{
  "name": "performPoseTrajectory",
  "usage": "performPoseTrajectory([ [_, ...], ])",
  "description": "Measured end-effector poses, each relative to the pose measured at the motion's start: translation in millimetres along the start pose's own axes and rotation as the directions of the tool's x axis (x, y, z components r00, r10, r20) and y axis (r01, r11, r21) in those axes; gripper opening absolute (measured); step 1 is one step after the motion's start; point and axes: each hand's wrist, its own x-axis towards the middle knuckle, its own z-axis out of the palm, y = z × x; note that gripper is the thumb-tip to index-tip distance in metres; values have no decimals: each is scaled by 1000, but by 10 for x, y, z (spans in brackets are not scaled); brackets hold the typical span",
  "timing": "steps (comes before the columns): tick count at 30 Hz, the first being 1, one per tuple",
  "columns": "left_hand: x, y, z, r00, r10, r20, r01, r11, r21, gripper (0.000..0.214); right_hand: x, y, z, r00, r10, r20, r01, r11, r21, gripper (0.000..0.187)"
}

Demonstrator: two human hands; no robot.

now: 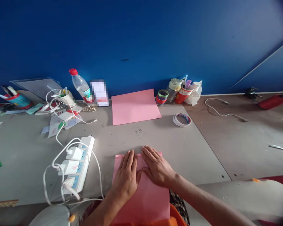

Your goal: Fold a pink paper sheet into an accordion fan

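A pink sheet of paper lies partly on the table and reaches over its front edge towards me. A narrow folded strip runs along its far edge. My left hand rests flat on the sheet, fingertips at that strip. Beside it, my right hand also lies flat, its fingers stretched over the strip near the far right corner. The fingers of both hands are extended, and neither hand grasps anything. Farther back, another pink sheet leans up slightly against the blue wall.
Left of my hands sits a white power strip with plugs and looping cables. At the back stand a red-capped bottle, a jar and paper cups with pens. A tape roll lies at right, scissors farther right.
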Motion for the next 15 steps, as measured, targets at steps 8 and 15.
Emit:
performPoseTrajectory([
  [8, 6, -7, -4, 1000, 11, 2, -11, 1000, 29, 49, 12, 12, 5, 1000, 15, 2, -15, 1000, -6, 51],
  [15, 15, 3, -24, 1000, 19, 8, -19, 999, 39, 49, 13, 16, 2, 999, 32, 27, -32, 999, 5, 52],
])
